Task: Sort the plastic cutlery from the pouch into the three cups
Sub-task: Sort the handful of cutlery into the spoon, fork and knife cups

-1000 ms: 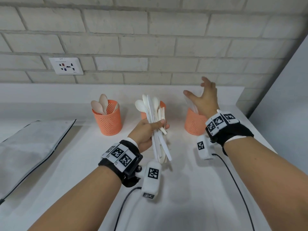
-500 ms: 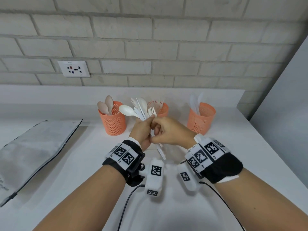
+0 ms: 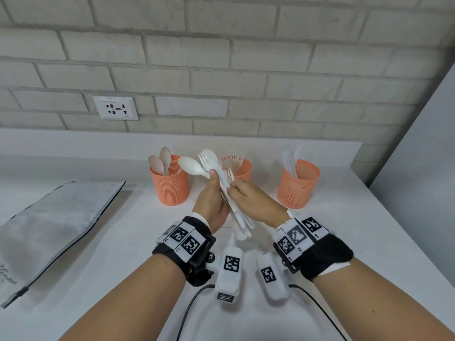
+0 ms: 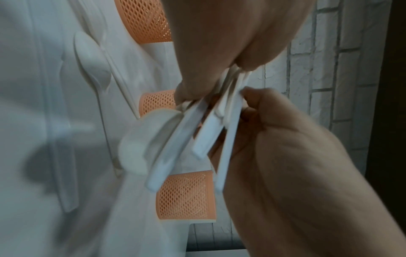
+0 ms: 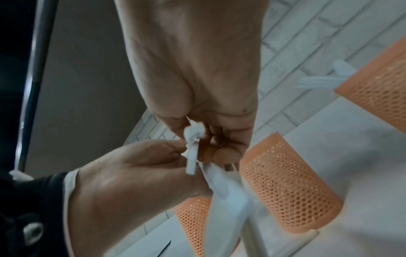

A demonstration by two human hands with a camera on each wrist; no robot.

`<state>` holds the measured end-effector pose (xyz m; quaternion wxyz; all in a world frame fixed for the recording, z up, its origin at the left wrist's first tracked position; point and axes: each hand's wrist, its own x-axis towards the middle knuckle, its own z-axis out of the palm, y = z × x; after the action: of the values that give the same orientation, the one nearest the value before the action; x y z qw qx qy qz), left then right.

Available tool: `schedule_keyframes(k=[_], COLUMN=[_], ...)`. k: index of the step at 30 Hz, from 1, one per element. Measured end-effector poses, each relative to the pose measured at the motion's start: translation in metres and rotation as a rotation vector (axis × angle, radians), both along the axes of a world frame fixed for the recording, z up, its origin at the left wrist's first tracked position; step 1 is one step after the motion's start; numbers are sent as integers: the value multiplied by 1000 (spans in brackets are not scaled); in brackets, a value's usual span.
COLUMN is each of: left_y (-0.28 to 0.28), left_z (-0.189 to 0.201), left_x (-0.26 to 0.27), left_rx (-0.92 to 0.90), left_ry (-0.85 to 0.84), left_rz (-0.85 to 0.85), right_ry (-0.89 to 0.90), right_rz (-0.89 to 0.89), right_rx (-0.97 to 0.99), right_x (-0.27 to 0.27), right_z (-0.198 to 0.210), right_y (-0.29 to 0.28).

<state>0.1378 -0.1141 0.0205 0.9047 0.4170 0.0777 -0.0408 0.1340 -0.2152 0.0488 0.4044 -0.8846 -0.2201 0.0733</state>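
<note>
From the head view, our left hand (image 3: 211, 205) grips a fanned bundle of white plastic cutlery (image 3: 229, 193) above the surface (image 3: 123, 242), while our right hand (image 3: 253, 203) pinches a piece in the bundle. Beyond the hands stand three orange cups (image 3: 170, 185); the grey pouch (image 3: 49, 217) lies flat, well to the left of our left hand.

In the left wrist view, the handles (image 4: 204, 133) splay out from between both hands.

In the right wrist view, our fingers (image 5: 211, 132) close on a thin white piece (image 5: 192, 160), perhaps a fork; blur hides which.
</note>
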Motion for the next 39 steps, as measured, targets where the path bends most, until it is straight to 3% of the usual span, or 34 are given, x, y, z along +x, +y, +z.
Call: schedule_keyframes(k=[8, 16, 21, 27, 35, 39], left_y=[3, 0, -2, 1, 2, 5], left_z=[-1, 5, 3, 7, 2, 6], left_x=[-3, -9, -6, -5, -2, -3], left_rx=[123, 191, 242, 208, 247, 239], left_ry=[-162, 22, 29, 28, 68, 27], left_rz=[-20, 40, 97, 67, 122, 131], right_ry=[270, 357, 380, 441, 169, 109], right_rz=[-20, 3, -26, -37, -170, -16], right_rx=[341, 377, 350, 523, 228, 221], right_x=[0, -1, 0, 1, 4, -8], right_z=[-2, 1, 1, -1, 0, 8], right_y=[-4, -7, -11, -16, -19, -23])
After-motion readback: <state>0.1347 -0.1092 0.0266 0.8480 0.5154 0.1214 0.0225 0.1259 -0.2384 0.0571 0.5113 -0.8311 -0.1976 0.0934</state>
